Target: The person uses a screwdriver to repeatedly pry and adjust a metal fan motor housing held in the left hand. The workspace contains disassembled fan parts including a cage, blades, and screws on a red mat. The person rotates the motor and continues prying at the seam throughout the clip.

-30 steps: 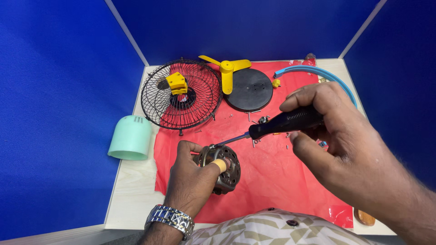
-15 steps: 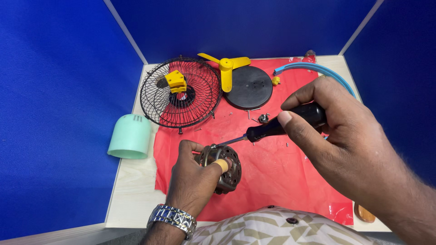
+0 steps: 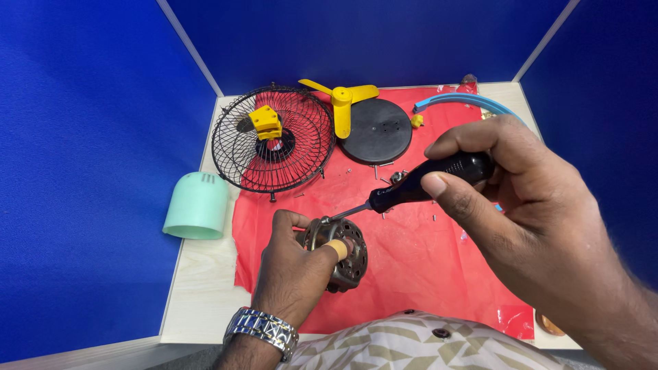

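The left hand [image 3: 291, 264] grips the fan motor [image 3: 340, 252]; the right hand [image 3: 510, 199] clenches the screwdriver [image 3: 418, 186], whose slanted tip could slip toward the left fingers beside it.

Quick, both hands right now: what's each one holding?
Left hand: closed around the fan motor.
Right hand: closed on the black-handled screwdriver, tip at the motor.

We're scanning the whole scene, near to far, and we see no packages, labels, signs or screens.
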